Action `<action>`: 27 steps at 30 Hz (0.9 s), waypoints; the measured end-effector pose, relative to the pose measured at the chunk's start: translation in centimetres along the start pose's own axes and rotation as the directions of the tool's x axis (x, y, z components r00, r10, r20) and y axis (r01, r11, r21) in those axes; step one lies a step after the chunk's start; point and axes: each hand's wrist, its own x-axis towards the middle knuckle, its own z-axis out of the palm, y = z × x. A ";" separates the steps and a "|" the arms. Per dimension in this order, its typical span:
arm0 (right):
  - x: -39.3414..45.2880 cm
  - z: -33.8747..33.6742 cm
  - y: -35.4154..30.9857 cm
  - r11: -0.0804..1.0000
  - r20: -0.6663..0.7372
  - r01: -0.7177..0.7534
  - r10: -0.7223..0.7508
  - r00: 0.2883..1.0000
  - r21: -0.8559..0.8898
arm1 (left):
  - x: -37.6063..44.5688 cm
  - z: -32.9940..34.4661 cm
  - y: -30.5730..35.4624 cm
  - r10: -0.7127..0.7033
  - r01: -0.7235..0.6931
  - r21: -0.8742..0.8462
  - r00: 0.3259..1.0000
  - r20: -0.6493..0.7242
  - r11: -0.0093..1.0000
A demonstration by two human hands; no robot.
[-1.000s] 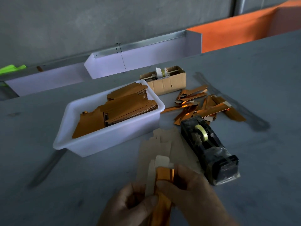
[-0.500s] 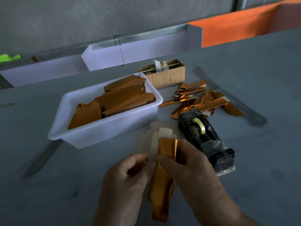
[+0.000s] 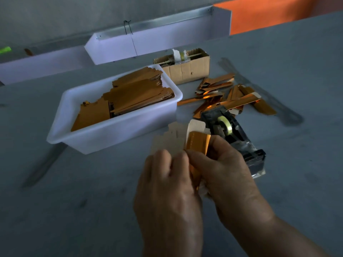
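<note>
Gold foil carton [image 3: 197, 143] pinched in both hands, low over the grey table [image 3: 74, 201].
We see the left hand [image 3: 167, 182] and right hand [image 3: 222, 171] close together, fingers curled, thumbs and fingertips pinching the carton's lower half. Its pale flap [image 3: 196, 125] sticks up just beside the tape dispenser [image 3: 228, 130]. A white tub [image 3: 115, 134] holding flat gold blanks [image 3: 130, 97] sits left, loose folded pieces [image 3: 222, 93] lie behind the dispenser, and a cardboard box [image 3: 187, 71] is further back.

Near the smooth white plastic tub [image 3: 120, 134], the narrow orange card sleeve [image 3: 197, 142] shows glossy foil over matt beige paperboard, and the brown corrugated cardboard box [image 3: 189, 71] behind that tub looks rough.
</note>
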 end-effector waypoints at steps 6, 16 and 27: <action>-0.9 -0.3 -0.5 0.996 0.055 -0.039 0.035 0.998 0.075 | -1.4 1.2 0.6 0.037 -0.045 0.226 0.999 0.040 0.973; 0.3 -1.1 -0.5 0.986 0.120 -0.119 0.104 0.987 0.119 | 1.0 0.1 -1.7 -0.400 0.553 -0.601 0.833 0.383 0.576; 0.3 -1.2 -1.2 0.990 0.035 0.009 -0.004 0.999 -0.144 | 1.8 0.5 -1.5 -0.364 0.479 -0.486 0.876 0.315 0.731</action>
